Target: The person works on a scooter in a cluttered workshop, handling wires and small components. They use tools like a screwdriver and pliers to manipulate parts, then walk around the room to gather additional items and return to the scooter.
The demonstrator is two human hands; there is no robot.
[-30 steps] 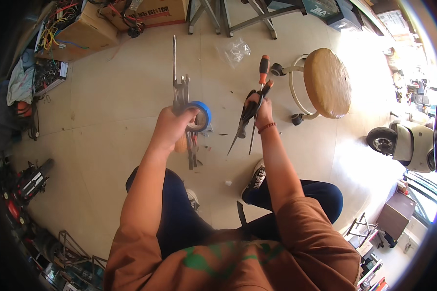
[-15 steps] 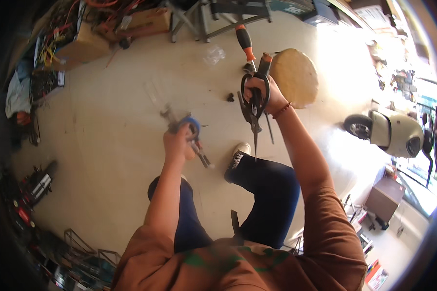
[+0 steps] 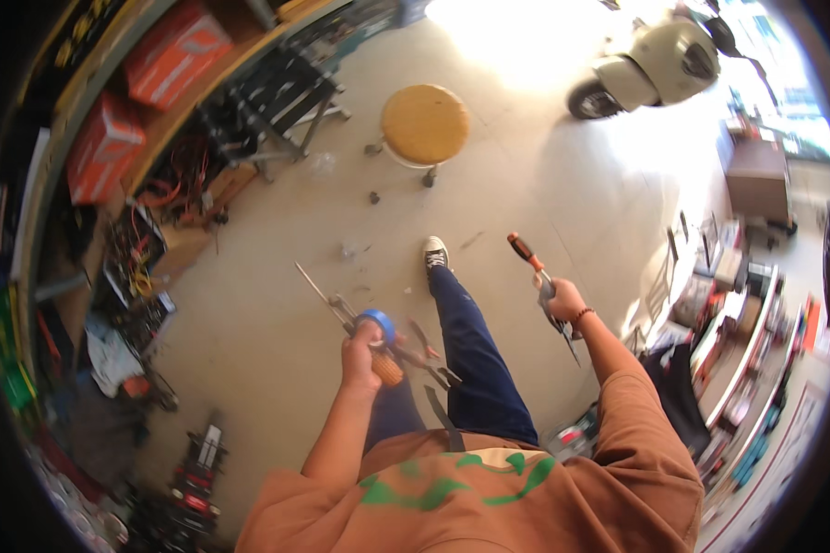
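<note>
In a bundle, my left hand point(image 3: 363, 358) grips a roll of blue tape point(image 3: 384, 320) and several hand tools. A long thin metal shaft point(image 3: 314, 284) sticks out on the far side. An orange ribbed handle point(image 3: 388, 371) shows below the fingers, and a red-tipped tool point(image 3: 424, 339) juts out to the right. Blur hides their exact kinds. My right hand point(image 3: 565, 302), out to the right, is closed round a screwdriver point(image 3: 522, 249) with an orange and black handle, pointing away from me. Scissors point(image 3: 570, 339) hang from the same hand, their handles mostly hidden.
A round stool point(image 3: 424, 124) on casters stands ahead. Beyond it on the right is a cream scooter point(image 3: 664, 64). Shelving with orange boxes point(image 3: 177, 55) and a folded black metal frame point(image 3: 281, 106) line the left. Cluttered shelves point(image 3: 747, 341) run along the right.
My view has swung to the right, and one foot is now stepping forward. My hands have spread apart; both keep their tools. The stool and scooter appear farther left and up.
</note>
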